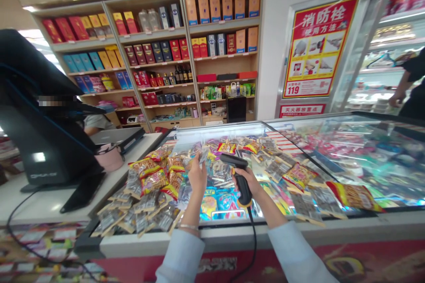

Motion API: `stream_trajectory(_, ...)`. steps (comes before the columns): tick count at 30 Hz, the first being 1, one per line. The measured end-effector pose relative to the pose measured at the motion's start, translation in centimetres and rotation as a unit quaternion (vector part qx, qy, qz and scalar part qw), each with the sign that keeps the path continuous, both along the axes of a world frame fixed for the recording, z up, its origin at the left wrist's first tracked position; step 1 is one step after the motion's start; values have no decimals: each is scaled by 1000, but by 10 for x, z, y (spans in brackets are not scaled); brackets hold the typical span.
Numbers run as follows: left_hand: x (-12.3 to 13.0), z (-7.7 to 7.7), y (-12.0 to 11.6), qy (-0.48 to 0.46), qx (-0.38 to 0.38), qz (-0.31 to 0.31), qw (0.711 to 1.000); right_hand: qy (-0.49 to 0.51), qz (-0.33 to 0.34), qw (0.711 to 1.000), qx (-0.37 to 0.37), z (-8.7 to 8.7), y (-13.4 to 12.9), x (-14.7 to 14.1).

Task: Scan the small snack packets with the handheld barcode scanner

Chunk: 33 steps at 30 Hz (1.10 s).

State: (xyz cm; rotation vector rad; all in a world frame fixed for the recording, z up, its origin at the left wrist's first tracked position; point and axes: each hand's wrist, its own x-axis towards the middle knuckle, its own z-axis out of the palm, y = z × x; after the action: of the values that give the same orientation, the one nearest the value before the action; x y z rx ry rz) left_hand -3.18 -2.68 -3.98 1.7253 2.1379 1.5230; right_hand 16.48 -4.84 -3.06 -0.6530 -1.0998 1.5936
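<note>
My right hand (253, 182) is wrapped round the grip of a black and yellow barcode scanner (244, 189), its head turned to the left. A cord hangs down from the handle. My left hand (197, 176) pinches a small clear snack packet (203, 154) just left of the scanner's head. Below both hands lies the glass top of a freezer (229, 131). Red and yellow snack bags (155, 180) and grey snack packets (151, 203) are heaped to the left of my left hand. More red and yellow bags (299, 176) and grey packets lie to the right.
At the left a white counter (43, 205) bears a black checkout terminal (43, 141) and a pink cup (109, 157). Shelves (159, 33) of boxes stand behind the freezer. A person's arm shows beyond the terminal; another person (413, 84) stands at the far right.
</note>
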Motion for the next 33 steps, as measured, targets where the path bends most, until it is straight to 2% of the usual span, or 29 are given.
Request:
stream_trajectory(6, 6, 0, -6, -32, 0, -4, 999, 12, -9, 1000, -25, -4, 1, 3)
stream_trajectory(9, 0, 7, -12, -34, 2, -12, 999, 29, -27, 999, -35, -3, 3, 4)
stream_trajectory(13, -34, 32, -23, 10, 12, -6, 1000, 54, -19, 997, -54, 6, 9, -2)
stream_trajectory(16, -72, 53, -26, 68, -38, 47, 996, 75, -3, 994, -79, 11, 13, -12)
stream_trajectory(19, -101, 65, -24, 119, -93, 93, 984, 92, 13, 992, -80, 8, 16, -23)
stream_trajectory(22, -113, 63, -19, 185, -124, 135, 965, 95, 20, 993, -73, -1, 18, -31)
stream_trajectory(25, -113, 53, -16, 302, -120, 180, 928, 94, 26, 993, -73, -9, 20, -34)
stream_trajectory(27, -112, 46, -15, 350, -110, 187, 911, 93, 33, 992, -81, -13, 21, -35)
stream_trajectory(33, -110, 41, -17, 357, -131, 186, 906, 76, 41, 989, -117, -10, 16, -37)
